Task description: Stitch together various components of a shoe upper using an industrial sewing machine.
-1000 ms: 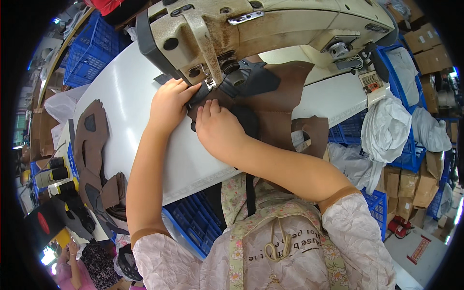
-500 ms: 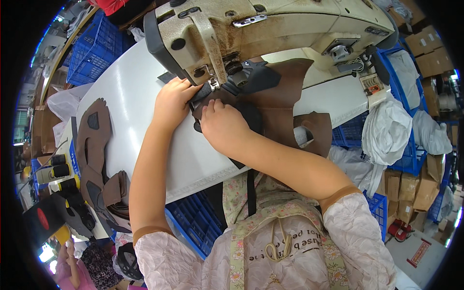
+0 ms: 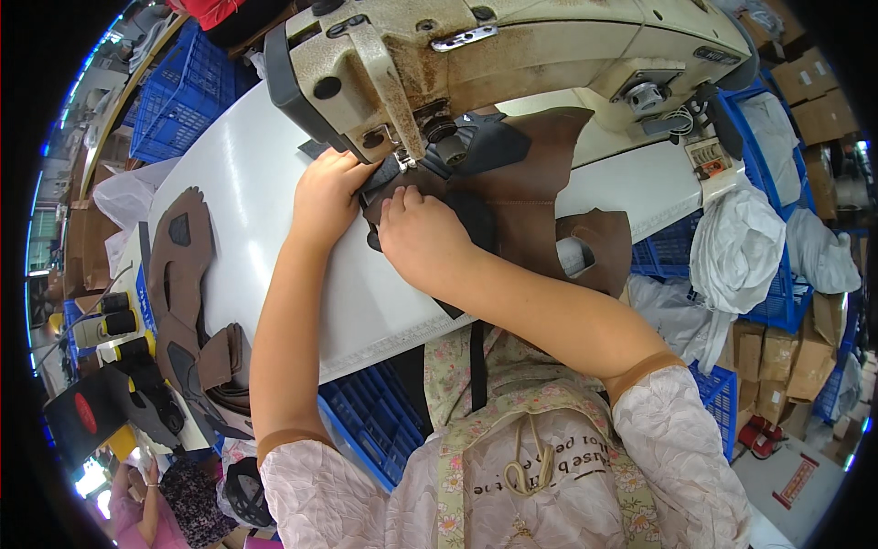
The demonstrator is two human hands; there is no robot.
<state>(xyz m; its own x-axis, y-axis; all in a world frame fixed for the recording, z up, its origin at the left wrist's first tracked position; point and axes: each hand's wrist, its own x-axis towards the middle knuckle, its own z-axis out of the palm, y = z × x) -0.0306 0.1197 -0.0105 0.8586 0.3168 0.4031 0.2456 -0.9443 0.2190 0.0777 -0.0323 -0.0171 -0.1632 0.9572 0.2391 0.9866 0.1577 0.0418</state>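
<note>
Crinkled pale-pink sleeves (image 3: 677, 448) with brown cuffs (image 3: 645, 371) flank a floral apron (image 3: 448, 377).

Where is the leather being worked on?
In the head view, the brown leather lies at upper centre, partly beneath the sewing machine and the right hand.

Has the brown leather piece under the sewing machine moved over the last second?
Yes: judged against the sewing machine, the brown leather piece has shifted slightly toward the top of the picture.
</note>
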